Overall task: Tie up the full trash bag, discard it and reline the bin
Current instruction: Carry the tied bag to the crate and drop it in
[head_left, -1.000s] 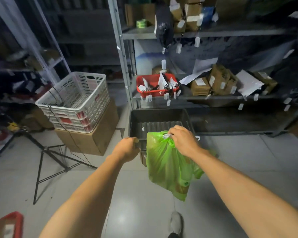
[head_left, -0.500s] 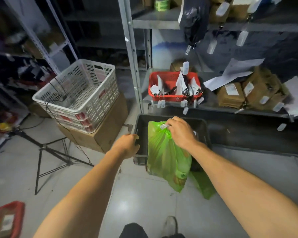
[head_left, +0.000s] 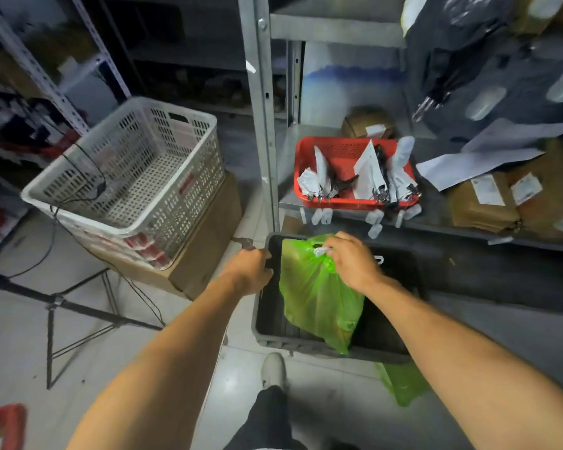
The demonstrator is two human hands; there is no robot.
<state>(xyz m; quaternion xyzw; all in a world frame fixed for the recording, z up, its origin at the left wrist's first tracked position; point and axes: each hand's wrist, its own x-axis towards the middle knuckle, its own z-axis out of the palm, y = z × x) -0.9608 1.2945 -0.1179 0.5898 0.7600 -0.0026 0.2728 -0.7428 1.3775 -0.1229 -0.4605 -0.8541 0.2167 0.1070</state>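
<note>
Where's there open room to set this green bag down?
Inside the black bin, right of the green bag, shows bare bottom. Bare floor lies between the cardboard box and the bin. The shelf around the red basket is crowded.

No text, brand, number or sign can be read anywhere in the frame. The white labels on the brown parcels at the right edge carry print that is too blurred to make out (the same goes for the white paper tags standing in the red basket at centre right). The red patches low on the white crate at centre left show no letters either.
</note>
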